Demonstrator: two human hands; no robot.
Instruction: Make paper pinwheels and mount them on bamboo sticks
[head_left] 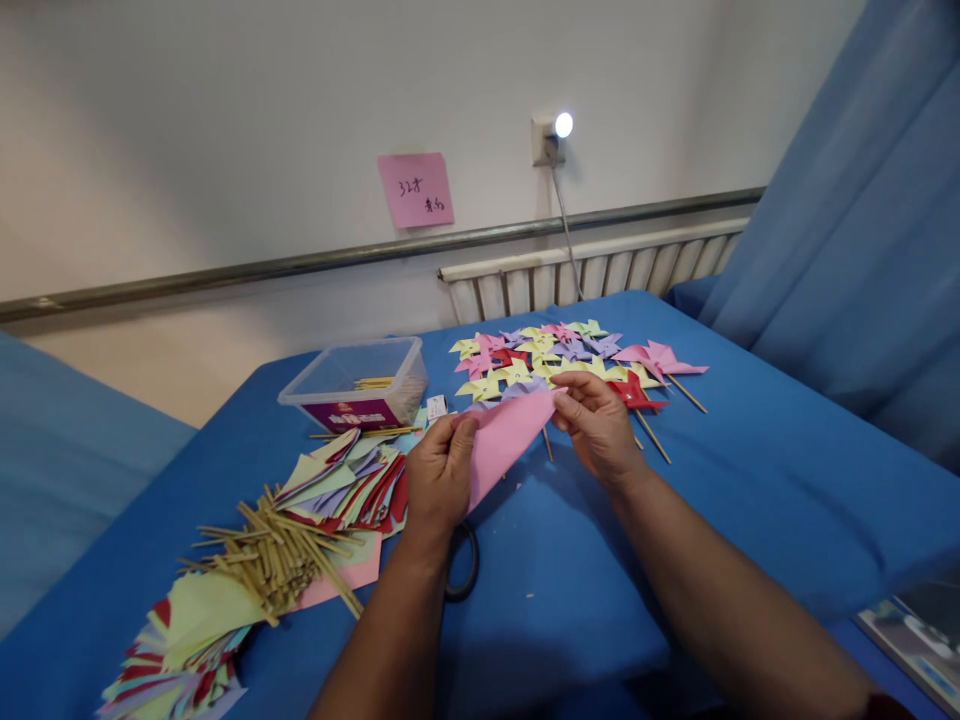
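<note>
A folded sheet of pink paper (506, 440) is held up above the blue table between my two hands. My left hand (441, 472) grips its left side, with the thumb pressed on top. At the upper right corner, my right hand (596, 425) pinches the paper between thumb and fingers. Under my left hand a black scissors handle (463, 565) shows on the table; the rest of it is hidden. Beyond my hands lie several finished paper pinwheels (536, 350) in yellow, pink, purple, red and green, some on sticks.
A clear plastic box (352, 375) with sticks inside stands at the back left. Nearer are coloured paper sheets (345, 485), a heap of wooden sticks (274, 555) and another fanned paper stack (180, 650). Blue curtains (847, 200) hang at the right; a radiator (600, 265) lines the wall.
</note>
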